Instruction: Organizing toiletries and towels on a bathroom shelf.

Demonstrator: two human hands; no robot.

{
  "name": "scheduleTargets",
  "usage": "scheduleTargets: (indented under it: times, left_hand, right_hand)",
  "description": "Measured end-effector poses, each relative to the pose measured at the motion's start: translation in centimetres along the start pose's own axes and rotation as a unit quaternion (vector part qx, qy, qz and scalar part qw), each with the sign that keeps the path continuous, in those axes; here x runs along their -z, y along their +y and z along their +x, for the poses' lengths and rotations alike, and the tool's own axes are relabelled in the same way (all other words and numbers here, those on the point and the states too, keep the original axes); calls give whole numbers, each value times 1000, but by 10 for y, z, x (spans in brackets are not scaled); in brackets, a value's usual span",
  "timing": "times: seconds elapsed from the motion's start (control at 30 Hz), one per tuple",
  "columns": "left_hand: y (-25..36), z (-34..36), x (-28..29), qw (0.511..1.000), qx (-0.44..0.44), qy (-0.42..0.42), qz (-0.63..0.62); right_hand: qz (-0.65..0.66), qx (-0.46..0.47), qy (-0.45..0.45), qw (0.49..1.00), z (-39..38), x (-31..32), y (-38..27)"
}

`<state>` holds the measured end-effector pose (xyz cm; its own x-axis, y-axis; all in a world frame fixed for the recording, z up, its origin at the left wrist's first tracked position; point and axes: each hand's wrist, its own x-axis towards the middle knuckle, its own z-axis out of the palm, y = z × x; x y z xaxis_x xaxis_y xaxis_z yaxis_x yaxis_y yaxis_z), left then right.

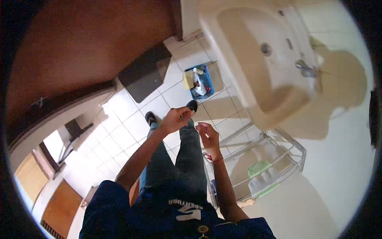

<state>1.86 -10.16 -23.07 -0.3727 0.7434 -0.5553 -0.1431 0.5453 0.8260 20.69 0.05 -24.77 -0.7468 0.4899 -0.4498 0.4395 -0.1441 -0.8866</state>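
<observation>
My left hand (176, 120) is held out over my legs, its fingers curled in toward the thumb. Whether anything small sits between those fingertips is too unclear to tell. Just right of it, my right hand (209, 139) has loosely bent fingers that stand apart, with nothing visible in them. The two hands are close but not touching. Beyond them on the floor stands a blue basket (211, 84) holding several small items, among them a white bag or bottle (200, 87) and a dark purple-capped item.
A cream washbasin (248, 93) with a metal tap (306, 69) juts from the right wall. Below it stands a metal rack (300, 153) with a green cloth (259, 169) on it. A dark mat (145, 75) lies by the brown door (95, 44). White tiles cover the floor.
</observation>
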Motion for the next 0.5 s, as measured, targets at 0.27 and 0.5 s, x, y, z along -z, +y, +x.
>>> scheduleTargets:
  times: [0.27,0.5]
  left_hand:
    - [-186,102,-29,979,26,130,-153]
    - [-326,188,-61,972,-45,230,-31]
  right_hand:
    - [-101,-15,-41,994,122,-46,189]
    - [-385,108,-68,914,311,-74,392]
